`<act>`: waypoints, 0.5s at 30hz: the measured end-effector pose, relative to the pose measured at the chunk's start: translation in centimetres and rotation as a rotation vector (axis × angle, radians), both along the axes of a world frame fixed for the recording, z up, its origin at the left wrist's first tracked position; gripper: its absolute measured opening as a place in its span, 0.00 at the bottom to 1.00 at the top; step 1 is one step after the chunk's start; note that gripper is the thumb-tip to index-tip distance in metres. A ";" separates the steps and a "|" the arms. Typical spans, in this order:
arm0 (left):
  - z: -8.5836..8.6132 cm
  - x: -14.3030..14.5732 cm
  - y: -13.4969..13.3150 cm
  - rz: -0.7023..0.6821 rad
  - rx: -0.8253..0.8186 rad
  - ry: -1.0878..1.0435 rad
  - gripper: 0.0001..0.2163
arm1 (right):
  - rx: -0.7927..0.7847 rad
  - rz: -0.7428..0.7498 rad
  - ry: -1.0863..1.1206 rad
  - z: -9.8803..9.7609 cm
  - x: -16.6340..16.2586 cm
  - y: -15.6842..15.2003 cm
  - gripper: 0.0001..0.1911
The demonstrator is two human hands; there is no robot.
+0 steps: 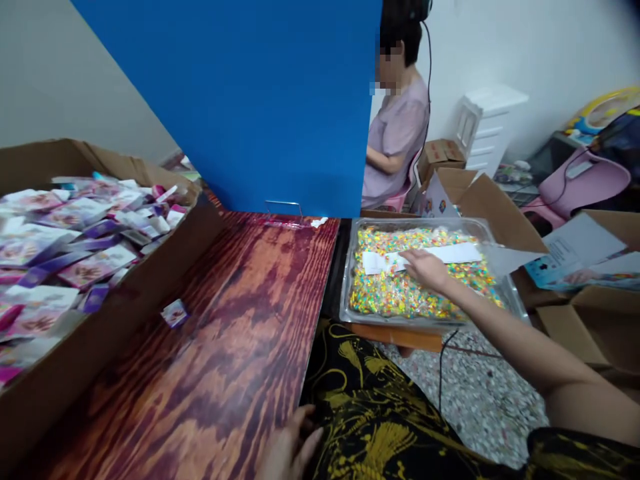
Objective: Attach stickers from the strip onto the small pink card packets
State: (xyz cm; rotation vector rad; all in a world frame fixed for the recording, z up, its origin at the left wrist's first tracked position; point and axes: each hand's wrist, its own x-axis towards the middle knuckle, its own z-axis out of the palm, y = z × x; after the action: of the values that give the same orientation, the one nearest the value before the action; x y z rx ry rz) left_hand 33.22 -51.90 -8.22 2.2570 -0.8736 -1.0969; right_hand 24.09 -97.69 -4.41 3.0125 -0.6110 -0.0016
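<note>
My right hand (429,268) reaches into a clear plastic tray (346,308), its fingers drawn together over a white paper strip (457,253). Whatever the fingertips grip is hidden. Small yellow, orange, green and blue pieces (400,300) fill the tray around the strip. Down by my lap, at the near edge of the wood-patterned table (240,320), my left hand (290,447) is loosely bent, with fingers apart and nothing visible in it. A small white and purple box (175,313) lies alone on the tabletop.
A large cardboard carton (125,293) full of small printed boxes (95,267) borders the left side. A tall blue panel (260,107) stands across the table's far end. Behind it sits another person (403,133). Open cartons (600,320) and a pink chair (583,183) are on the right.
</note>
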 end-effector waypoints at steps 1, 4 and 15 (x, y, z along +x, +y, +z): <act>0.4 0.2 -0.9 -0.009 0.006 -0.009 0.20 | -0.020 -0.031 0.025 -0.1 -0.7 -2.0 0.22; 1.1 0.6 -3.5 -0.041 0.018 -0.015 0.20 | -0.048 -0.059 0.100 -1.2 -1.8 -5.7 0.23; 2.3 1.0 -11.2 -0.237 0.028 -0.032 0.17 | -0.303 0.281 0.265 -2.9 -1.6 -8.9 0.24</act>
State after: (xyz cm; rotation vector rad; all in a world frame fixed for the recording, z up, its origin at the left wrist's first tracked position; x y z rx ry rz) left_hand 34.27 -63.12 -5.92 2.2414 -1.1691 -1.1832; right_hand 22.48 -106.55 -7.31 2.7102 -0.1452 -0.2629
